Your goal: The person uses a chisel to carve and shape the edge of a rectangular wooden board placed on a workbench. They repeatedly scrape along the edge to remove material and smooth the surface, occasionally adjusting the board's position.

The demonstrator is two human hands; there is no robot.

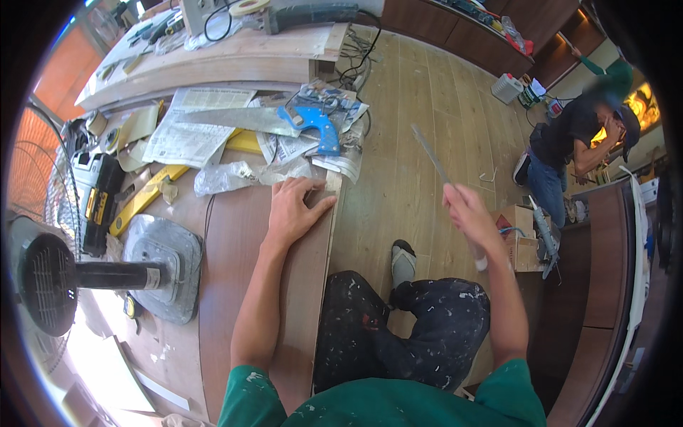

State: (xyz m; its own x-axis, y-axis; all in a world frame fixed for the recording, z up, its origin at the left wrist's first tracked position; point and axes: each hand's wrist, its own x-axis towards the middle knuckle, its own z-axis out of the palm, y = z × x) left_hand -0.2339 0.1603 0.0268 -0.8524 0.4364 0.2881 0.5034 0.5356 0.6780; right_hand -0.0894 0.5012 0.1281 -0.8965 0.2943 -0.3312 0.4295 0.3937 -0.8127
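Observation:
My left hand (293,208) lies on the brown wood board (238,245), its thumb and fingers spread near the board's right edge. Above the floor to the right, my right hand (468,212) is closed around a long, thin grey metal tool (429,154) that looks like a file. The tool slants up and left, away from the board, and most of its grip is hidden by the hand. Just beyond my left hand lies crumpled clear plastic (228,176). Farther off, a handsaw (319,128) with a blue handle rests on newspaper (203,142).
On the left stand a fan (46,274), a yellow spirit level (146,199) and a black-and-yellow tool (98,203). A power tool (313,16) tops the far bench. At right, a caulking gun (544,238) leans by a cardboard box (523,252); a co-worker (569,142) bends beyond.

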